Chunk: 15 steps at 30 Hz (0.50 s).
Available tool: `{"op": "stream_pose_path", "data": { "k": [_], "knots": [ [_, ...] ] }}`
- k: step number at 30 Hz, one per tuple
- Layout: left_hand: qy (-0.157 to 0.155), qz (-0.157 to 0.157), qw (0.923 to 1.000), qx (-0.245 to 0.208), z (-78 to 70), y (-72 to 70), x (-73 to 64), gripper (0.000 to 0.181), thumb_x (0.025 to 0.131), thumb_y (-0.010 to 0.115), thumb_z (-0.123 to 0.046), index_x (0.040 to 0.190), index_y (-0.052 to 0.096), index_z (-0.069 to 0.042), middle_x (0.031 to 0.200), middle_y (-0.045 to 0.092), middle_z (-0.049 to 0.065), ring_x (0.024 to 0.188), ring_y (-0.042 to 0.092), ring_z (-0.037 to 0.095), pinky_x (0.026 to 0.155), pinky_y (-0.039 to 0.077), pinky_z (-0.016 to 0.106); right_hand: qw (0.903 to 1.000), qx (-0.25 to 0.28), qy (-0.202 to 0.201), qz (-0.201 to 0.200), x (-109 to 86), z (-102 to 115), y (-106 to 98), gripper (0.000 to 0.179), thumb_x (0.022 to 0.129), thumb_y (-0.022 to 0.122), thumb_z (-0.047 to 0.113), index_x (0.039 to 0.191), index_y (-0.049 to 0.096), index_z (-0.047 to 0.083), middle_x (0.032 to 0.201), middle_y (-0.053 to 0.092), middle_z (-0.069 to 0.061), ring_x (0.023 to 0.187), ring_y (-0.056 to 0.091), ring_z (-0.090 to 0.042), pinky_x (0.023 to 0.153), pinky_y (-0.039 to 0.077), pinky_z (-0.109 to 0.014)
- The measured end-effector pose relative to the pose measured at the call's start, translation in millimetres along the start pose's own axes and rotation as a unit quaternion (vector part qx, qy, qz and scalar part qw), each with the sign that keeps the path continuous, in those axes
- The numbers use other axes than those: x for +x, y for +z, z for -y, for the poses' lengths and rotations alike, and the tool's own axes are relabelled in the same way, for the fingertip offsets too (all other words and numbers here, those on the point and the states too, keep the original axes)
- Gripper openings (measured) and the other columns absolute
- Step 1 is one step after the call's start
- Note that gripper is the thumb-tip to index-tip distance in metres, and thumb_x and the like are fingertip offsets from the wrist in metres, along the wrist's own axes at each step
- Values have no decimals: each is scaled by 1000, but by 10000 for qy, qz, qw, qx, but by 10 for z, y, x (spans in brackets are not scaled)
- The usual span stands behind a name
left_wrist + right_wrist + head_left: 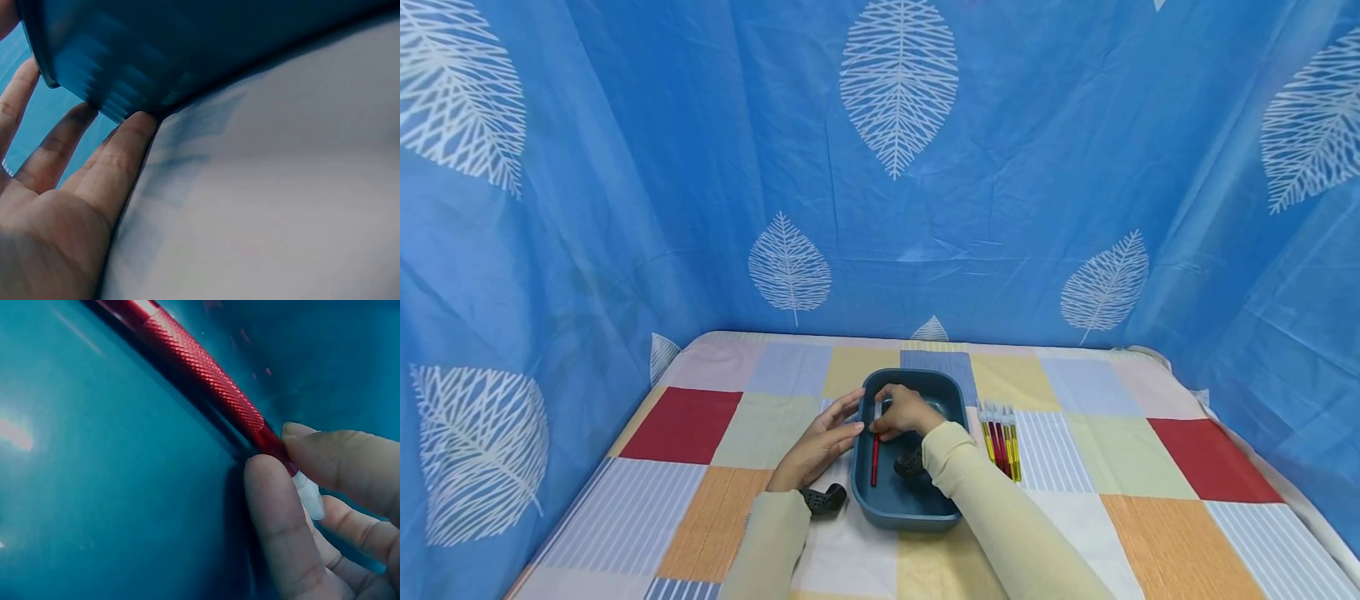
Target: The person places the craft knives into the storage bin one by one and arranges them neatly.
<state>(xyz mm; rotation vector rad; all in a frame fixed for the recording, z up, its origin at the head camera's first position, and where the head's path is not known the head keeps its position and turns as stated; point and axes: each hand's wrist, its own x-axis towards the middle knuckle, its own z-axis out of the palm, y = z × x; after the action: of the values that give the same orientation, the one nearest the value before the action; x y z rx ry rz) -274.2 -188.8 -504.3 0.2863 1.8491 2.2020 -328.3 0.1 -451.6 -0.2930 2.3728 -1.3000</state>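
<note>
A blue plastic tray (pixel 910 523) stands on the patchwork cloth. Inside it, along the left wall, lies a red craft knife (pixel 875 462) with a knurled metal handle and a translucent cap (pixel 309 497). My right hand (pixel 906 414) reaches into the tray and pinches the knife between thumb and forefinger, just beside the cap. From outside, my left hand (pixel 820 446) rests its extended fingers against the tray's left wall; in the left wrist view its fingertips touch the tray side (pixel 187 44).
Several more capped craft knives (pixel 1000 442), red and yellow, lie side by side right of the tray. A patchwork cloth (pixel 760 429) covers the table. Blue leaf-print curtains (pixel 925 225) hang behind and on both sides.
</note>
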Motion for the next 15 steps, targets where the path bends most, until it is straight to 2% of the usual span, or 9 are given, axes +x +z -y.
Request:
{"op": "stream_pose_path", "data": {
  "k": [9, 15],
  "knots": [
    [-46, 27, 10000, -15, -16, 9, -19, 75, 106, 64, -9, 172, 28, -8, 176, 19, 27, 157, 35, 44, 123, 42, 45, 9995, -53, 11, 326, -64, 50, -69, 56, 98, 74, 1, 149, 51, -10, 96, 71, -19, 82, 78, -28, 75, 67, -36],
    [-29, -28, 10000, 37, -22, 8, -29, 74, 106, 63, -8, 172, 28, -8, 175, 22, 28, 153, 42, 41, 120, 45, 42, 9992, -91, -123, 380, -97, 107, -170, 48, 101, 71, 2, 145, 55, -9, 98, 72, -22, 90, 78, -32, 79, 68, -41]
  ]
}}
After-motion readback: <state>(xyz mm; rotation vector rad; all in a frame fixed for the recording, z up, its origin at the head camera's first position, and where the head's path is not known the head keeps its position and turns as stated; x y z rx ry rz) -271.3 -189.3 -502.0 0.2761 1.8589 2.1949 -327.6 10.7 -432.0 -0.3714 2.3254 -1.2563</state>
